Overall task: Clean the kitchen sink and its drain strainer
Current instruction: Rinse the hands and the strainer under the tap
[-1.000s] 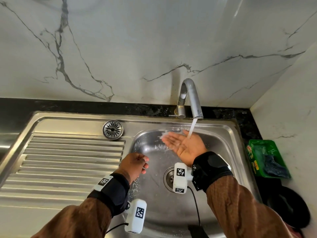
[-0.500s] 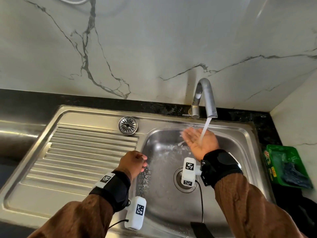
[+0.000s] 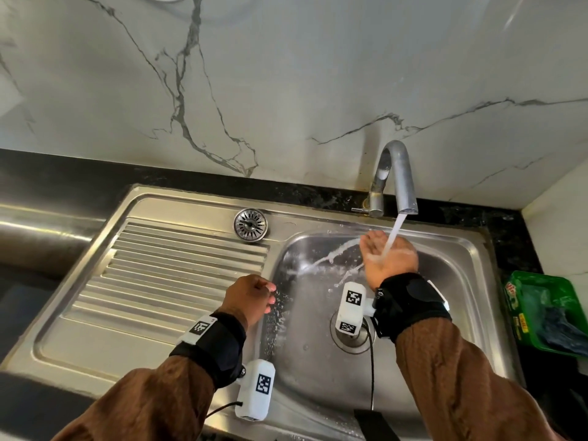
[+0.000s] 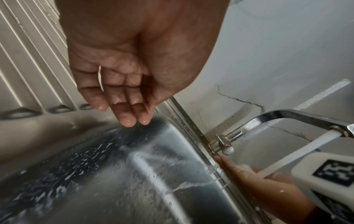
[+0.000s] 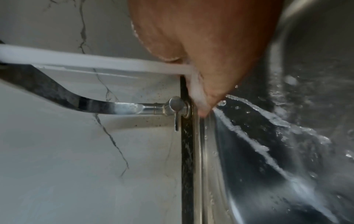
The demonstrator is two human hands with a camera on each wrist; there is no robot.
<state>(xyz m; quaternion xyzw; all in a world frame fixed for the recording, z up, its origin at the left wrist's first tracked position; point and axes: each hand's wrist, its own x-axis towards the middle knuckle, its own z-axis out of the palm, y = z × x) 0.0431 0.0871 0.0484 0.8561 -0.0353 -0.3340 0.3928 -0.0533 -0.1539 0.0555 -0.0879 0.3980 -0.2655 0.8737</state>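
The steel sink (image 3: 474, 259) has its drain (image 3: 353, 340) partly hidden behind my right wrist camera. The round drain strainer (image 3: 250, 225) lies out of the basin, on the sink's back rim beside the ribbed drainboard (image 3: 178, 268). Water runs from the tap (image 3: 399, 183) onto my right hand (image 3: 386, 259), which is cupped palm up under the stream and throws water leftward across the basin (image 4: 153, 174). My left hand (image 3: 254, 296) hovers at the basin's left edge, its wet fingers (image 4: 124, 109) hanging relaxed and holding nothing.
A green tray (image 3: 547, 310) with a dark cloth and a packet sits on the black counter right of the sink. The marble wall (image 3: 286, 90) rises behind and at the right. The tap lever (image 5: 176, 116) sticks out at the spout's base.
The head view has shifted, so the sink now sits further right in the picture. My right hand stays under the stream and splashes more water leftward. The left hand has barely moved.
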